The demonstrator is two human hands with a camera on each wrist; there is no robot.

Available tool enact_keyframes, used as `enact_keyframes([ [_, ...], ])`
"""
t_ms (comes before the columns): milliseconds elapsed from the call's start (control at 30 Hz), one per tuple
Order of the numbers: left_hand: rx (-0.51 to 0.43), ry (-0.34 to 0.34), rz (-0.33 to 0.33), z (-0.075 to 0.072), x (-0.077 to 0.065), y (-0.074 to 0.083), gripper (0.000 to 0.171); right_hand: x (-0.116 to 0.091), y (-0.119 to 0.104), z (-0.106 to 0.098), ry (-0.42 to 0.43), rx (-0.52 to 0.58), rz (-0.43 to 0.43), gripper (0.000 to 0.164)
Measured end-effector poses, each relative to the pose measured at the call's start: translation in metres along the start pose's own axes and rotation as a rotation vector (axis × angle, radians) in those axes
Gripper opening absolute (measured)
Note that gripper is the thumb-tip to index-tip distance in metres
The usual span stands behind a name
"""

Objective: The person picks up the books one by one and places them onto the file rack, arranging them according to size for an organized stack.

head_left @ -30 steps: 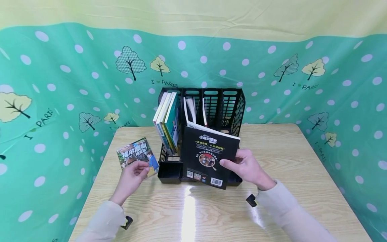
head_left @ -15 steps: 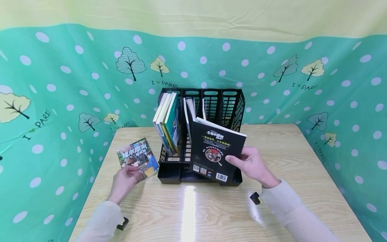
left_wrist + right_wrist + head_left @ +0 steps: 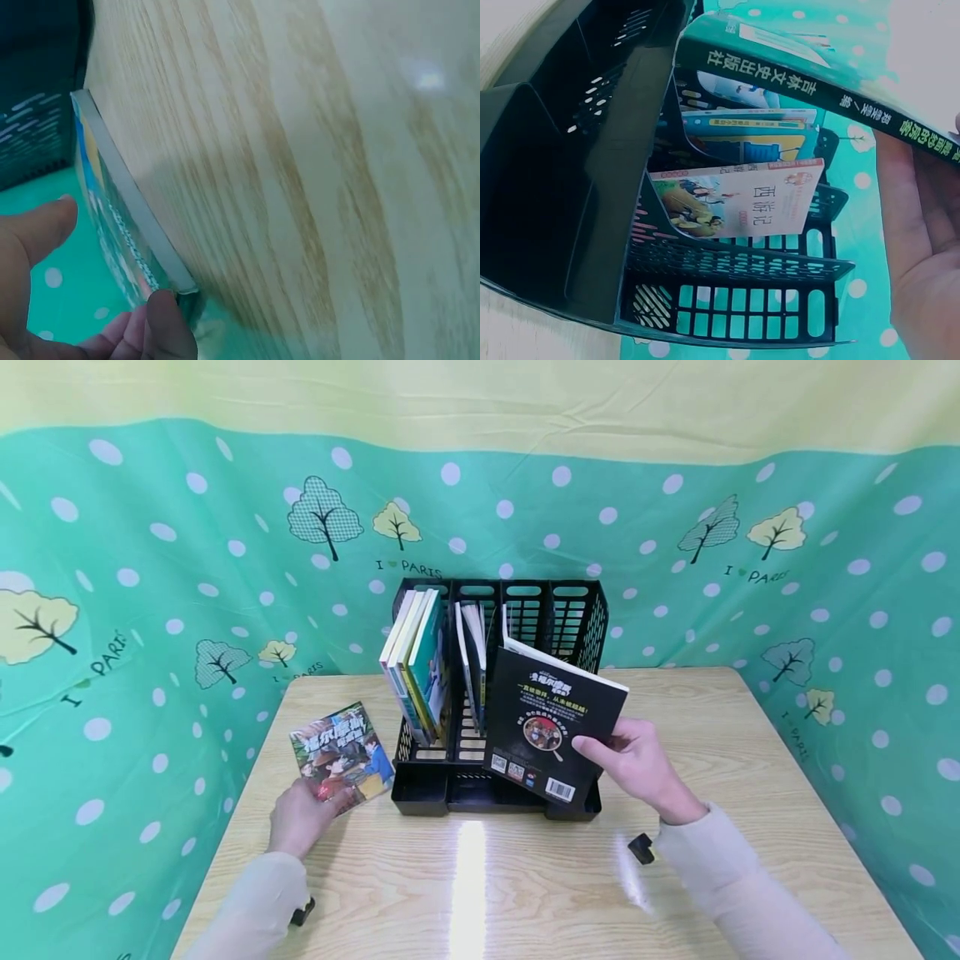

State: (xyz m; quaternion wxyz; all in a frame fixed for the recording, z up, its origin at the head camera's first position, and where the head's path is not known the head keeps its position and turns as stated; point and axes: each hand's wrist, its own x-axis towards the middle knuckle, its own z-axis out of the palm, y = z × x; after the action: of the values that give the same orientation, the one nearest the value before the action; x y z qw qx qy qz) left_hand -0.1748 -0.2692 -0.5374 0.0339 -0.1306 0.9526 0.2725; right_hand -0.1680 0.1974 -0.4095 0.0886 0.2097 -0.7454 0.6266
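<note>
My right hand (image 3: 637,764) grips a black-backed book (image 3: 555,718) by its right edge, thumb across the back cover. The book is tilted and held in front of the black desk file rack (image 3: 420,792). In the right wrist view its dark green spine (image 3: 817,88) shows above the rack's slots. My left hand (image 3: 302,817) is at the lower left edge of a colourful comic-style book (image 3: 341,747), which lies on the table left of the rack. In the left wrist view, fingertips (image 3: 166,319) touch or nearly touch this book's corner, with the thumb held apart.
Several thin books (image 3: 416,652) lean in the rack's left slot. More books (image 3: 472,652) stand in the slots beside it, among them a white-covered one (image 3: 765,202). A green dotted curtain (image 3: 480,510) hangs behind the wooden table (image 3: 675,710).
My right hand has carried the black-backed book to the right across the rack's front. My left hand has lowered to the lower left edge of the colourful book, which stays in place.
</note>
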Motion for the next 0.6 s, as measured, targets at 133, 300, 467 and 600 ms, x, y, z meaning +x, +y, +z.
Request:
enact_keyframes([
  [133,0.021,0.021,-0.014,0.003,0.001,-0.002,0.052,0.001,-0.002,-0.003,0.018,-0.024,0.017,0.018],
  [300,0.035,0.030,-0.039,0.004,0.002,-0.005,0.059,0.002,-0.005,-0.005,0.045,-0.072,0.075,0.019],
  [467,0.083,0.033,-0.079,0.006,0.004,-0.006,0.083,0.004,-0.020,-0.003,0.072,-0.139,0.112,0.016],
  [600,0.109,0.036,-0.100,0.008,0.006,-0.008,0.095,0.005,-0.033,0.000,0.098,-0.201,0.119,0.013],
])
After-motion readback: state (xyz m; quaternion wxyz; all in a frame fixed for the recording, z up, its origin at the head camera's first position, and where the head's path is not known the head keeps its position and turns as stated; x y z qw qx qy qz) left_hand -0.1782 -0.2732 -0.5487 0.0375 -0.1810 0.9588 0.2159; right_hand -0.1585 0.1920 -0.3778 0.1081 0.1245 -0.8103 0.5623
